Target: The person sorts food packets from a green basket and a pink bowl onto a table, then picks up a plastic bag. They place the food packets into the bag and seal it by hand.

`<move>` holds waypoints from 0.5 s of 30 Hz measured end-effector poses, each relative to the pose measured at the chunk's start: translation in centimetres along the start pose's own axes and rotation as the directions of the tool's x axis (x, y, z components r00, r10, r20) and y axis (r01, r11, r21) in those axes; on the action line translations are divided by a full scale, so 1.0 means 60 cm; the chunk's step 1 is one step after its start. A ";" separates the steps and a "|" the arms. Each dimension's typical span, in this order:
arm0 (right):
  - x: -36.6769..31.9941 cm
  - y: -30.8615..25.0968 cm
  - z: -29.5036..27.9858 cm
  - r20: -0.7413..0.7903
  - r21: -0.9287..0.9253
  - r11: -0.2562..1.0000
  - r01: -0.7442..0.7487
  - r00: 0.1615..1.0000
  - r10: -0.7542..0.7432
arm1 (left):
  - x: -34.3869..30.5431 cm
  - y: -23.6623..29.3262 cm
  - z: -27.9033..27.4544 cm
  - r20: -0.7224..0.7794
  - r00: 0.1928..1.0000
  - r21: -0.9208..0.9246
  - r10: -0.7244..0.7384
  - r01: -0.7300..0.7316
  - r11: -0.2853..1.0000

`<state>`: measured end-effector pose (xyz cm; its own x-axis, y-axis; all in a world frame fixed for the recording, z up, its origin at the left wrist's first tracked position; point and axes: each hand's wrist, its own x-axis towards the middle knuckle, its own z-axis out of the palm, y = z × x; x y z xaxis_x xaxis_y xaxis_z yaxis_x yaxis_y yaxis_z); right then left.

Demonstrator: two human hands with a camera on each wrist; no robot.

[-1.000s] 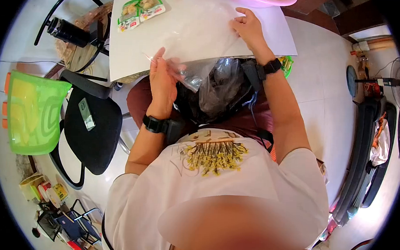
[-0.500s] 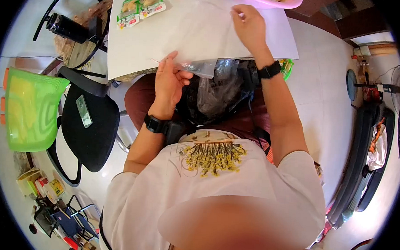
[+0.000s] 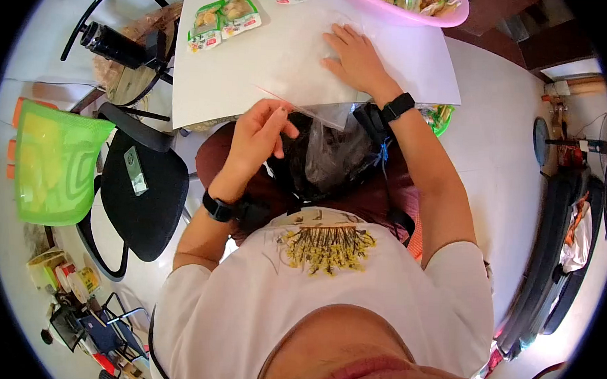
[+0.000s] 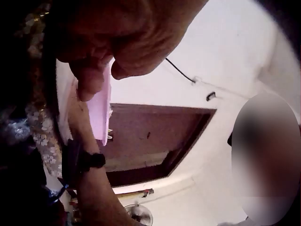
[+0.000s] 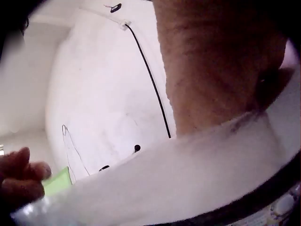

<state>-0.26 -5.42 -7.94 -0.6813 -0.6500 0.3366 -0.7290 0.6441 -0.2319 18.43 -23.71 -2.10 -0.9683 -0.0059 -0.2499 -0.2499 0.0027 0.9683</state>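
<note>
A clear plastic bag [image 3: 330, 115] lies on the white table [image 3: 220, 77], one corner hanging past the front edge. My left hand [image 3: 258, 135] pinches the bag's near edge between thumb and forefinger, other fingers bent. On the bag's far part my right hand [image 3: 360, 62] rests flat, fingers spread and palm down. In the left wrist view the left fingers [image 4: 89, 87] are bent, with the right forearm beyond them. The right wrist view shows the right hand [image 5: 216, 70] low over the tabletop. Below the table edge, a black bag [image 3: 295, 155] with greyish plastic in it sits between the knees.
Several green-and-white snack packets [image 3: 240, 15] lie at the table's back left. A pink basin [image 3: 453, 17] with packets stands at the back right. To the left is a black chair [image 3: 140, 203] with a phone [image 3: 135, 170] on its seat.
My right hand has come down from a raised, curled pose to lie flat on the bag. The left hand has turned inward, its fingers bending at the bag's edge.
</note>
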 end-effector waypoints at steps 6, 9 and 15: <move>0.002 -0.008 -0.010 -0.003 -0.002 1.000 -0.016 1.000 0.016 | 0.155 0.078 0.007 0.358 0.742 0.616 0.567 -0.644 0.454; 0.003 -0.009 -0.007 -0.017 -0.013 0.999 -0.032 0.999 0.032 | 0.272 0.035 0.017 0.423 0.709 0.717 0.565 -0.643 0.270; 0.000 -0.014 -0.012 -0.064 -0.008 1.000 -0.007 0.998 0.007 | 0.377 0.046 -0.014 0.309 0.908 0.922 0.284 -0.359 0.143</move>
<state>0.42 -5.66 -7.12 -0.6808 -0.6185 0.3923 -0.7233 0.6522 -0.2269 -4.16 -24.68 -5.08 -0.9514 0.3044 0.0474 0.3071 0.9248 0.2247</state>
